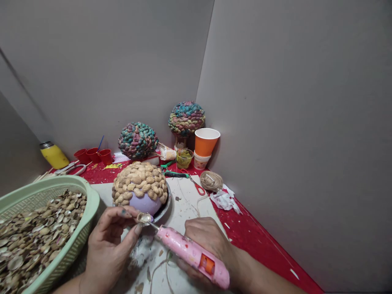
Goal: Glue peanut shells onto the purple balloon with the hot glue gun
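A peanut shell half (pixel 144 218) is pinched between the thumb and fingers of my left hand (pixel 112 241), its hollow side showing. My right hand (pixel 208 241) is wrapped round a pink glue gun (pixel 190 253), whose metal tip points left and meets the shell's right edge. Just beyond my left hand, a purple ball (pixel 143 204) rests in a dark metal bowl (pixel 167 206); rows of shells cover its top and sides, while a lower front patch is bare. On the left stands a green basket (pixel 93 200) full of loose shells.
Two coloured shell-covered balls (pixel 137 141) (pixel 186 118) stand at the back. Near them are orange and white cups (pixel 206 141), red cups (pixel 105 157), a yellow bottle (pixel 54 156), scissors (pixel 198 187), twine (pixel 211 181) and crumpled tissue (pixel 226 200). Grey walls enclose the red-covered table.
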### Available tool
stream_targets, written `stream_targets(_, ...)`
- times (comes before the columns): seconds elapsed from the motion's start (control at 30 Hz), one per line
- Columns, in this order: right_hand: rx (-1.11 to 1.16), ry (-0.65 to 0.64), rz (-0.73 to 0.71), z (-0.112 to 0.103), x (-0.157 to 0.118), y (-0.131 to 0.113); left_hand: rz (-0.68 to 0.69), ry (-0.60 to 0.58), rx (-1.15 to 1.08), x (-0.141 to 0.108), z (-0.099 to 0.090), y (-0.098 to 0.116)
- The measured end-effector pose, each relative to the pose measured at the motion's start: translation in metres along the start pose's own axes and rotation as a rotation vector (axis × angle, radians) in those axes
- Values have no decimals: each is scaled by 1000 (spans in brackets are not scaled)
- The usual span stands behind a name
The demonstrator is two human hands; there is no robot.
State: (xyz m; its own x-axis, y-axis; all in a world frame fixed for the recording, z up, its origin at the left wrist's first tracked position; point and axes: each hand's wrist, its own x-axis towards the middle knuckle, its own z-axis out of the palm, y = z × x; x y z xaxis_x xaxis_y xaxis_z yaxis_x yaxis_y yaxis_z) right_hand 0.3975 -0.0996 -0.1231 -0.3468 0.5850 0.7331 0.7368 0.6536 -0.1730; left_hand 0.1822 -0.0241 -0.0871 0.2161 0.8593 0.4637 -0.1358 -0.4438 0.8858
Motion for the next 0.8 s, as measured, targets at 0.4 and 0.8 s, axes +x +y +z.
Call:
stream_targets(0.4,116,-77,-27,-9,5,1,-24,121,-51,-1,-10,33)
stream_targets(0.8,-21,-547,19,19,6,-25,82,204,-42,1,-16,72)
